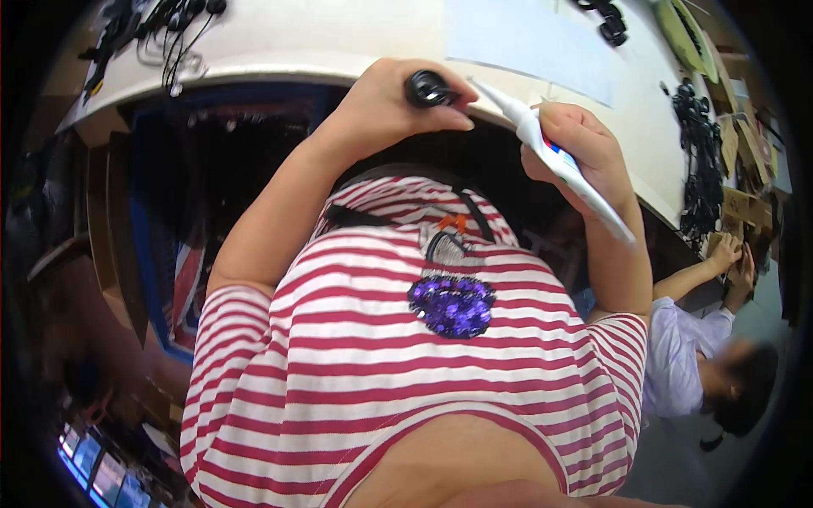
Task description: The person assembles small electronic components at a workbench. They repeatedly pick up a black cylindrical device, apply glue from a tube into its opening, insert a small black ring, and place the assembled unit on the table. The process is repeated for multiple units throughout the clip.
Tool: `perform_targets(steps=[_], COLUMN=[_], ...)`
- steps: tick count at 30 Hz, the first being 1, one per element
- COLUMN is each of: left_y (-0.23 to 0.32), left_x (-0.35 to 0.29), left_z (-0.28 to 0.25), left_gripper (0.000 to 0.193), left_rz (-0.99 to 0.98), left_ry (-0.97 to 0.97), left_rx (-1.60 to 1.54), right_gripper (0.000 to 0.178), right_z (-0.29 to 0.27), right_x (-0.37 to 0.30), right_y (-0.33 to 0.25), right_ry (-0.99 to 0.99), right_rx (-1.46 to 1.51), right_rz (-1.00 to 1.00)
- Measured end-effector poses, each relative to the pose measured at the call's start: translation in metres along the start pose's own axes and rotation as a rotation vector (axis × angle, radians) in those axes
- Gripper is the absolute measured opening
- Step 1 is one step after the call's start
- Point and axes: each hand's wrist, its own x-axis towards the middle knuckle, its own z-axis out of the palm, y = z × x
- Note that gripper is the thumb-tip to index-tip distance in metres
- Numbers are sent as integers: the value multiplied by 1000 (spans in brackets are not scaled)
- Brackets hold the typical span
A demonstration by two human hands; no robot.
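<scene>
1. At the upper left of the frame, black cables (174, 38) lie loosely on the white tabletop (296, 42); a stray loop could catch if your left forearm swung that way.
2. Upper centre, your left hand (394, 97) has its grip curled around a black round part (426, 89), its end facing you. The hold looks light, so a sideways push could turn the part or slip it out.
3. Right of that, the white tube (532, 131) slants from upper left to lower right, its thin nozzle just beside your left fingertips. You can't tell whether they touch; a small jerk might poke a finger or miss the part.
4. Your right hand (584, 144) has its grip wrapped around the tube's body, thumb on top. If there is something runny inside, squeezing too hard could send it over your fingers or the pale sheet (533, 42) behind.
5. Toward the right edge, a bundle of black cables (699, 161) hangs near a co-worker's hands (727, 252); a wide right-arm sweep might snag it.
</scene>
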Motion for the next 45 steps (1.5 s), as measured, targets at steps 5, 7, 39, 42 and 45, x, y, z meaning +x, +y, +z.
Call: perform_targets(steps=[5, 7, 39, 42, 45], left_y=[8, 6, 26, 31, 33], left_x=[4, 3, 10, 10, 2], left_z=[3, 8, 23, 24, 23], left_gripper=[53, 50, 56, 54, 55], left_rz=[-15, -14, 238, 208, 205], left_ry=[-53, -134, -62, -99, -62], left_rx=[-26, -333, -502, -494, -474], right_gripper=[33, 28, 26, 30, 32], right_z=[-60, -76, -39, -55, -48], right_x=[19, 27, 94, 116, 117], right_y=[3, 5, 190, 230, 221], right_ry=[454, 639, -107, 0, 82], right_rx=[-625, -902, -1032, -978, -1029], right_rz=[-320, -213, -251, -255, -272])
